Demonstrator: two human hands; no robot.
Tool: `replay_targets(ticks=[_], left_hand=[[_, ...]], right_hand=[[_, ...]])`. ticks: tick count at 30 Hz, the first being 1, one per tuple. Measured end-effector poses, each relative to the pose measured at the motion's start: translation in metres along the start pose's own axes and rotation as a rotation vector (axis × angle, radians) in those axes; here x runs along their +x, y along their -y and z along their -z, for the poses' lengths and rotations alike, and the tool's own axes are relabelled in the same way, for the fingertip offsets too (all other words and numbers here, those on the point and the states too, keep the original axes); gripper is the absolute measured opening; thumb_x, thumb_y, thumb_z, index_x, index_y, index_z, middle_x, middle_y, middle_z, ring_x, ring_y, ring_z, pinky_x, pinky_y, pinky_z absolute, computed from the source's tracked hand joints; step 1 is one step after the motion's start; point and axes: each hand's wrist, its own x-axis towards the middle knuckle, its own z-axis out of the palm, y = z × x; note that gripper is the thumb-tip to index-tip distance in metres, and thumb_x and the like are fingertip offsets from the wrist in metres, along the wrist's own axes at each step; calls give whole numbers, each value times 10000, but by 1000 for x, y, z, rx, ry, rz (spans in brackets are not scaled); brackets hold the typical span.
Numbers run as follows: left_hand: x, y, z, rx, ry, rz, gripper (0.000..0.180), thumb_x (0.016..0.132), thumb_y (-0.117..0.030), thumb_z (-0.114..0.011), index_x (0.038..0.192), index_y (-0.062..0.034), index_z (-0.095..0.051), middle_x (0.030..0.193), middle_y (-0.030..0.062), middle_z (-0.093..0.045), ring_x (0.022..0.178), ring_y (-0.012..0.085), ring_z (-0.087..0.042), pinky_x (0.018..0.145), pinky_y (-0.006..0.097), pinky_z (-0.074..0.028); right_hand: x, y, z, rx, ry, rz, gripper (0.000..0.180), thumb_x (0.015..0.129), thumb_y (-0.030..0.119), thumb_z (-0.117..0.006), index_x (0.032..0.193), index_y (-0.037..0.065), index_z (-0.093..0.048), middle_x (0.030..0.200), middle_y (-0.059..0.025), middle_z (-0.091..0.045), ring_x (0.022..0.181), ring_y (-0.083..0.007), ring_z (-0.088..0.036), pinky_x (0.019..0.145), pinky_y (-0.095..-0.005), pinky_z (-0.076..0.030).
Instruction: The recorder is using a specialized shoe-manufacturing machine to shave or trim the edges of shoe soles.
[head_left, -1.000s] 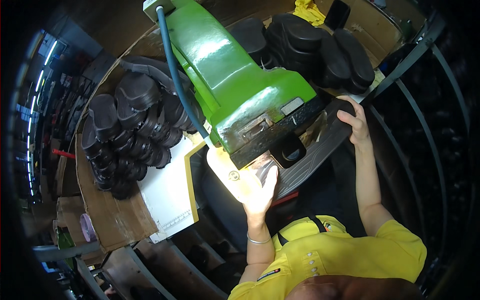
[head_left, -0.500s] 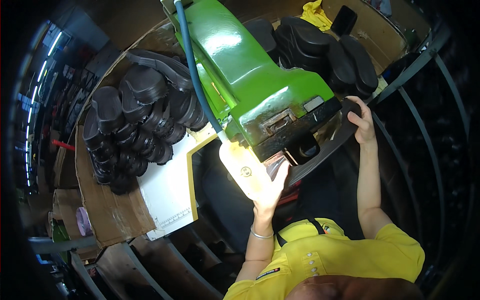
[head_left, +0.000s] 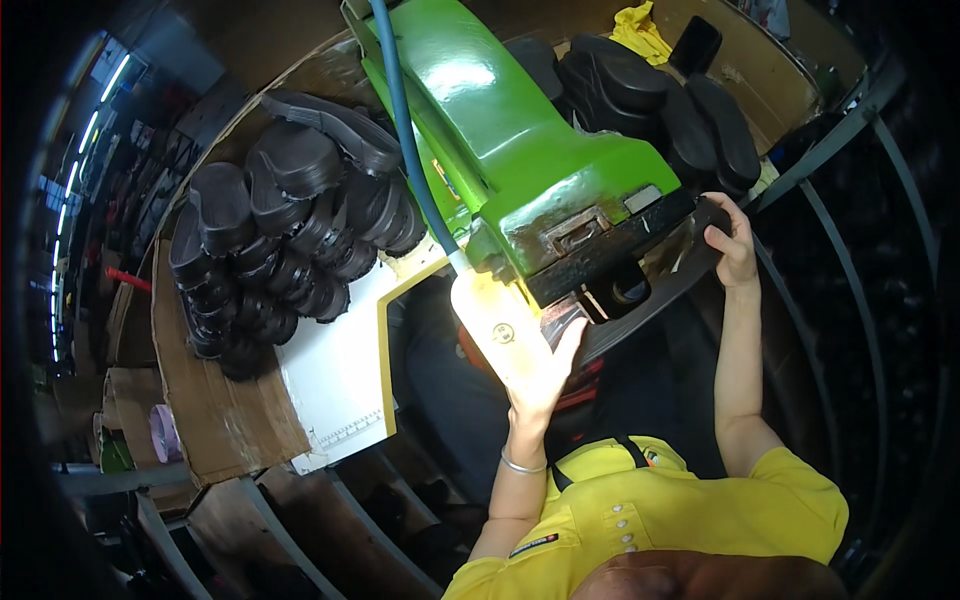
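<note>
A dark shoe sole is held at a slant under the front of a green machine head. My right hand grips its far right end, with the thumb folded over the near face. At the sole's lower left end is my left hand, thumb raised against the edge; its other fingers are hidden behind the glowing lamp head. A black loop-shaped part of the machine stands right beside the sole's inner face. Where the machine meets the sole is hidden.
Stacked dark soles fill the left of the cardboard-lined table, beside a white board. More soles, a yellow cloth and a black phone-like slab lie behind the machine. A blue-grey hose runs down to the lamp. Metal rails curve at right.
The whole scene has shifted slightly to the right in the picture. Both hands keep their hold on the sole, which has barely moved against the machine.
</note>
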Motion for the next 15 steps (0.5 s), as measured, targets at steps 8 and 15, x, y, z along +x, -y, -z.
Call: replay_targets(ticks=[8, 15], left_hand=[[5, 1, 47, -603, 170, 8, 346, 786, -18, -752, 1101, 0, -609, 961, 50, -633, 893, 166, -600, 822, 292, -478], [2, 22, 61, -596, 252, -42, 358, 785, 7, -728, 1127, -1, -626, 1024, 74, -649, 952, 189, -604, 873, 307, -474]], right_hand=[[-11, -11, -23, -69, 49, -18, 422, 726, 134, -757, 1090, 8, -586, 970, -37, -625, 895, -116, -573, 836, -248, -437], [-30, -11, -34, -84, 33, 8, 456, 700, 157, -788, 1078, 5, -583, 931, -37, -625, 871, -112, -567, 817, -246, -433]])
